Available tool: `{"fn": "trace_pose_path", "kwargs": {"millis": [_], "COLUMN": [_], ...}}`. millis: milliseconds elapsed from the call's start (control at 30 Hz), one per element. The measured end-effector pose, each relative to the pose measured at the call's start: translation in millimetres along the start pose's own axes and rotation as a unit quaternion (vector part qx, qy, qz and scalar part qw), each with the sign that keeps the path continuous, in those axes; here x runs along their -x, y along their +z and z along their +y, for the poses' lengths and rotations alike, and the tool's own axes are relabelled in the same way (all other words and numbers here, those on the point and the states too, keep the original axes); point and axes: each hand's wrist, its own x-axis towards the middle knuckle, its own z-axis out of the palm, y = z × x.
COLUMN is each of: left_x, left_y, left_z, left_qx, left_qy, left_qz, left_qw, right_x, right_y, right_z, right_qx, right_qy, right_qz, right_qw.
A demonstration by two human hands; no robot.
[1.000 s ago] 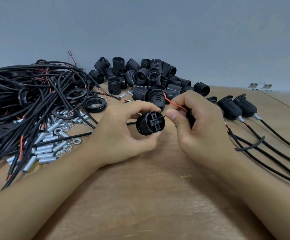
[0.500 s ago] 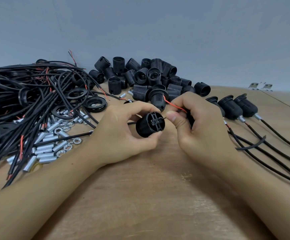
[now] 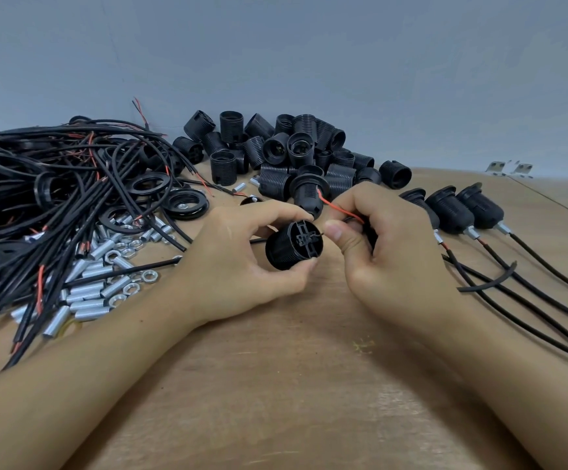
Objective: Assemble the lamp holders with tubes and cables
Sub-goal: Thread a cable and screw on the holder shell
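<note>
The left hand (image 3: 238,262) is holding the lamp holder body (image 3: 292,245) in a curled grip, thumb on the near lower side and fingers over the far upper side, just above the worktop (image 3: 292,385). The body is lying on its side: its long axis is running roughly level, left to right, and its terminal face is pointing right, toward the right hand (image 3: 394,252). The right hand is sitting just beside that face, on its right, with the thumb tip almost touching the rim. Its grip is narrow, pinching a thin wire end against the terminal slot at the centre of the face; a red wire (image 3: 338,206) is looping up behind the body and passing under the right-hand fingers. Whether the conductor is already seated in the slot cannot be told. Judged from this layout, the coming move is an insertion along the body's axis, from right to left, so the wire end needs to be aligned with the slot before pushing. The right hand is the nearer to the terminal; the left is serving as the clamp. To the right of the body, three finished holders (image 3: 448,212) with cables are lying in a row; behind it, a pile of spare holders (image 3: 292,150).
</note>
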Motion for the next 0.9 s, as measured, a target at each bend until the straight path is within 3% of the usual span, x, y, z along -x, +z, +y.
{"fn": "trace_pose_path", "kwargs": {"millis": [233, 567, 900], "left_x": [-0.2, 0.0, 0.5], "left_y": [-0.7, -1.5, -0.9], "left_z": [0.5, 2.7, 0.9], "left_qx": [-0.003, -0.011, 0.027], "left_qy": [-0.002, 0.009, 0.007], "left_qz": [0.002, -0.013, -0.033], "left_qw": [1.000, 1.000, 0.999], "right_x": [-0.4, 0.4, -0.1], "right_y": [-0.8, 0.8, 0.9], "right_z": [0.4, 1.0, 3.3], "right_qx": [0.000, 0.009, -0.061], "right_qy": [-0.003, -0.021, 0.009], "right_qz": [0.029, -0.010, -0.004], "right_qw": [1.000, 1.000, 0.998]}}
